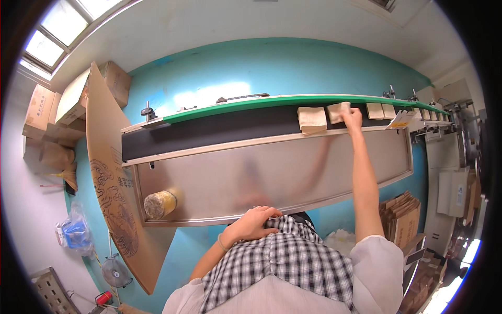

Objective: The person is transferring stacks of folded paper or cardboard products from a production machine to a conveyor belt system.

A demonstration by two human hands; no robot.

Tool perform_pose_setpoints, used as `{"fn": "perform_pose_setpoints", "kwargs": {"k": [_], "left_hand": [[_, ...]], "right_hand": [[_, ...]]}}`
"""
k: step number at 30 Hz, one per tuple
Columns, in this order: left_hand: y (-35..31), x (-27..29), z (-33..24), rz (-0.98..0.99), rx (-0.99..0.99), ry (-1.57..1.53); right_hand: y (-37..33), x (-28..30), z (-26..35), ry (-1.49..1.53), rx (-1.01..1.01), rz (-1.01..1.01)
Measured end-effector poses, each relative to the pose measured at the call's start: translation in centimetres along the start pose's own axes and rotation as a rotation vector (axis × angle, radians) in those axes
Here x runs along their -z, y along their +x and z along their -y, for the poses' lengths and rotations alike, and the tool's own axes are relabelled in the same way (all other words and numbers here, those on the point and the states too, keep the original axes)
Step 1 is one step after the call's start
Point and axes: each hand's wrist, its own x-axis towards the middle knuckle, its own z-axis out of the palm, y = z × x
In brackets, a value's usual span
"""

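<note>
A black conveyor belt [235, 135] runs across in front of me. On its right half, my right hand [353, 120] reaches out and grips the edge of a cream stack of folded tissues [338, 113], thumb and fingers closed around its right side. Just left of it lies a second, slightly uneven tissue stack [312, 119], which overhangs the belt's near edge. More cream stacks [375, 111] sit farther right along the belt. My left hand [254, 223] rests flat against the checked apron [282, 251] at my waist, fingers extended and holding nothing.
Between me and the belt is a shiny metal tray table [219, 183]. A yellowish tape-wrapped roll [161, 204] stands at its left end. A tall cardboard sheet [112, 193] leans at the left; flattened cartons [400, 217] stand at the right. A green rail [251, 104] lines the belt's far side.
</note>
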Motion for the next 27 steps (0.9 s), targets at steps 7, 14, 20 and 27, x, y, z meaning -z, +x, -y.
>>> {"fn": "perform_pose_setpoints", "kwargs": {"k": [7,14,20,27], "left_hand": [[4.4,-0.9,3.6,-0.738,0.007,-0.610],[12.3,7.3,8.0,-0.839,-0.041,-0.919],[15.2,15.8,11.0,-0.909,0.363,-0.546],[16.8,13.9,9.7,-1.387,0.196,-0.325]], "right_hand": [[-17.9,-4.3,8.6,0.396,0.289,0.303],[-16.6,-7.6,6.8,0.345,0.352,0.330],[3.7,2.5,-5.2,-0.217,0.094,-0.116],[5.6,4.6,-3.5,0.017,-0.143,0.233]]}}
